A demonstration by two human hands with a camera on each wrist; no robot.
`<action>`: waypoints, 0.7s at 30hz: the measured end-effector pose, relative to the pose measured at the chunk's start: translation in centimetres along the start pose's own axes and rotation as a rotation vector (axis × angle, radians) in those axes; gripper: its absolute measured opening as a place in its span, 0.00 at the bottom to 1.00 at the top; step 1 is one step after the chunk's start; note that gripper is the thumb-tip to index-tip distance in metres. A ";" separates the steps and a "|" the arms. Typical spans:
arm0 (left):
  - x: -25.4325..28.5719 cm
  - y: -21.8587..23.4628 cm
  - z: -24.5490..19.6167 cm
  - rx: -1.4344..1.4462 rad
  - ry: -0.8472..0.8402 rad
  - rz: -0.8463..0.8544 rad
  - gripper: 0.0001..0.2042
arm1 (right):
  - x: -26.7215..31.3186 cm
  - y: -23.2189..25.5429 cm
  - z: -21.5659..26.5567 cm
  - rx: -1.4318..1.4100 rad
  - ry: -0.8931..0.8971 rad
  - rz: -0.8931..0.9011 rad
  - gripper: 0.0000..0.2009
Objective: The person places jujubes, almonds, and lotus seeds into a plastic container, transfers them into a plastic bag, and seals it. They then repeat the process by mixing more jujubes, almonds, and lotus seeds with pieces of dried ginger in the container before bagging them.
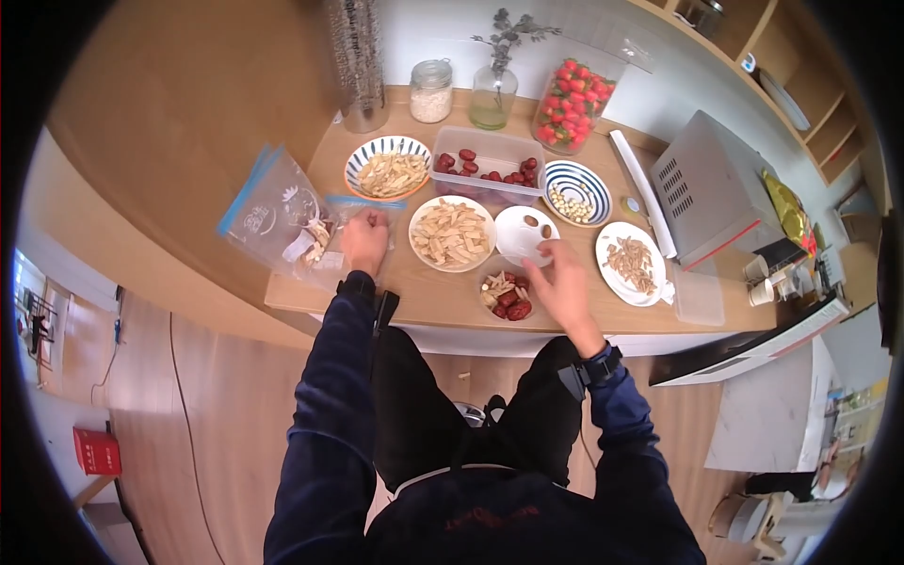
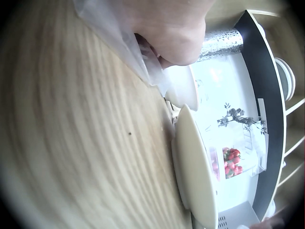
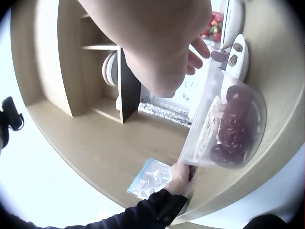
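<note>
My left hand grips a clear zip bag with a blue strip, fingers curled onto the plastic. Beside it lies another blue-strip zip bag with pale dried pieces inside. My right hand, fingers loosely extended, is over the near edge of a small white plate that bears two brown oval pieces. Below that hand's fingertips stands a clear container with red dates and pale slices. A white plate of pale dried slices sits between the hands.
At the back are a striped bowl of pale strips, a plastic box of red dates, a striped bowl of round seeds, a jar, a vase and strawberries. Right stand a plate of brown pieces and a grey appliance.
</note>
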State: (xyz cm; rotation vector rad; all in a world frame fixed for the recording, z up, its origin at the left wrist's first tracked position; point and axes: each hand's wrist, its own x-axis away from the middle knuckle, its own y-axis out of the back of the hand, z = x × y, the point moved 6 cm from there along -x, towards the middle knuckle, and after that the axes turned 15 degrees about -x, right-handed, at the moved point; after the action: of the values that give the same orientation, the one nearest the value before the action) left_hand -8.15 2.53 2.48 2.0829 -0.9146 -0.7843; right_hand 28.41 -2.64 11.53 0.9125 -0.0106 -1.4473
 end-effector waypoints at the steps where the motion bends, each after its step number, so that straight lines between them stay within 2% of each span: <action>1: 0.0 -0.2 0.1 0.005 0.005 -0.005 0.08 | 0.6 -0.1 -1.2 0.007 -0.116 0.040 0.09; 2: -0.1 -0.4 0.4 0.006 0.010 -0.014 0.07 | 1.3 -0.3 -2.6 0.011 -0.230 0.081 0.08; 5: -0.1 -0.1 0.4 0.020 -0.037 -0.147 0.09 | 3.5 -1.5 -8.8 -0.230 -0.364 0.194 0.07; 8: 0.2 0.2 -0.1 -0.052 -0.137 -0.206 0.10 | 4.0 -0.6 -7.6 -0.560 -0.609 0.131 0.10; 9: 0.4 0.4 -0.5 -0.108 -0.203 -0.230 0.11 | 4.0 -0.3 -7.7 -0.541 -0.649 0.102 0.10; 12: 0.6 0.4 -0.9 -0.156 -0.174 -0.192 0.13 | 4.3 0.1 -8.8 -0.629 -0.586 -0.020 0.09; 15: 1.1 0.1 -1.4 -0.264 -0.215 -0.224 0.16 | 5.6 -0.2 -9.5 -0.803 -0.466 -0.229 0.09; 18: 1.9 -0.6 -1.5 -0.254 -0.283 -0.105 0.17 | 6.0 -0.3 -9.1 -0.794 -0.574 -0.204 0.09; 21: 3.2 -0.3 -1.8 -0.218 -0.416 -0.023 0.17 | 5.9 -0.6 -10.0 -0.775 -0.546 -0.162 0.10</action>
State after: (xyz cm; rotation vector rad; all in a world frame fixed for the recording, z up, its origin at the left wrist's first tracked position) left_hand -4.85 0.78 2.46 1.7734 -0.9722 -1.3007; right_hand 34.17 -2.24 1.44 -0.1230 0.2091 -1.6267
